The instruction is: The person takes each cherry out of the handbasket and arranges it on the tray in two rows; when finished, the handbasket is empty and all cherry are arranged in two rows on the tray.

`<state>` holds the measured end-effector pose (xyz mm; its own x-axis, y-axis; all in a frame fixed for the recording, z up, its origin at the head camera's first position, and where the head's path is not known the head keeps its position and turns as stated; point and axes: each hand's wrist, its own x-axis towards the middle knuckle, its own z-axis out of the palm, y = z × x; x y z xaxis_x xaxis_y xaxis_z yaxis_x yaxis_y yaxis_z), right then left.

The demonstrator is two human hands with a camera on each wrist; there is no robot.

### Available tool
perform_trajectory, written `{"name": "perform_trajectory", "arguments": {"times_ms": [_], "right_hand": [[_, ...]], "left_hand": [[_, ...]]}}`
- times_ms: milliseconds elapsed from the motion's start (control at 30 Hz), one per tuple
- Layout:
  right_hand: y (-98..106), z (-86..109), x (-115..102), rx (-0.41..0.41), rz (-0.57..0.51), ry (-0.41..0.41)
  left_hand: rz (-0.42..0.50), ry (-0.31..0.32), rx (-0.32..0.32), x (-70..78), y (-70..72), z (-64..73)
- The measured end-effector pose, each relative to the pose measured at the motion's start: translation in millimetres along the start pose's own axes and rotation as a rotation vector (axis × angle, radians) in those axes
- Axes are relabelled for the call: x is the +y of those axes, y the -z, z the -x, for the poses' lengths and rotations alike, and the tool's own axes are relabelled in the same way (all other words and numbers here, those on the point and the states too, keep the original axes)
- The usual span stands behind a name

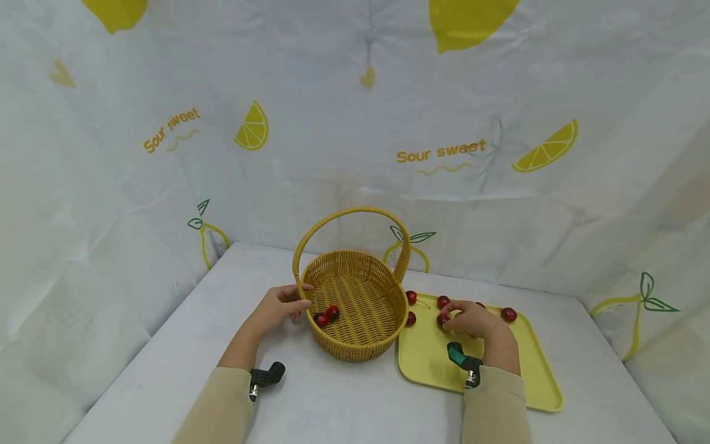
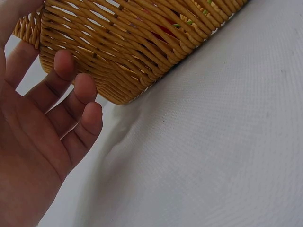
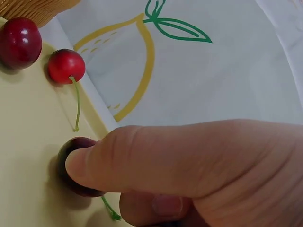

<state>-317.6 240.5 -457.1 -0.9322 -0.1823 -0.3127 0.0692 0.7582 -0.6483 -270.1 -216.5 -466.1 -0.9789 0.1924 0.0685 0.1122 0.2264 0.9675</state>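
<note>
A round woven basket (image 1: 357, 354) with a tall arched handle stands on the table; my left hand (image 1: 284, 303) grips its left rim between thumb and index finger. The other left fingers are loosely bent beside the weave in the left wrist view. Inside the basket, near its left wall, lie two cherries (image 1: 321, 319). My right hand (image 1: 470, 319) is over the yellow tray (image 1: 429, 364), pinching a dark red cherry (image 3: 77, 144) with a green stem. The thumb covers much of this cherry in the right wrist view.
Several more cherries lie on the tray, among them a bright red one with a stem (image 3: 67, 67) and a dark one (image 1: 508, 314) at the right. The tray's left edge is close beside the basket. A lemon-printed white cloth (image 1: 333, 154) hangs behind the table.
</note>
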Motion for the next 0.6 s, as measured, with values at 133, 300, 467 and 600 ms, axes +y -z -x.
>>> {"name": "perform_trajectory", "arguments": {"times_ms": [133, 300, 467, 600], "right_hand": [[4, 3.6, -5, -0.005, -0.047, 0.016], [15, 9.6, -16, 0.011, -0.117, 0.112], [19, 13.3, -28, 0.021, -0.174, 0.262], [16, 15.9, -42, 0.04, -0.212, 0.349]], "left_hand": [[0.01, 0.0, -0.007, 5.8, 0.3, 2.7], [-0.004, 0.018, 0.004, -11.1, 1.6, -6.4], [-0.015, 0.009, 0.011, -23.5, 2.8, -12.0], [-0.015, 0.007, 0.01, -25.5, 2.2, -12.6]]}}
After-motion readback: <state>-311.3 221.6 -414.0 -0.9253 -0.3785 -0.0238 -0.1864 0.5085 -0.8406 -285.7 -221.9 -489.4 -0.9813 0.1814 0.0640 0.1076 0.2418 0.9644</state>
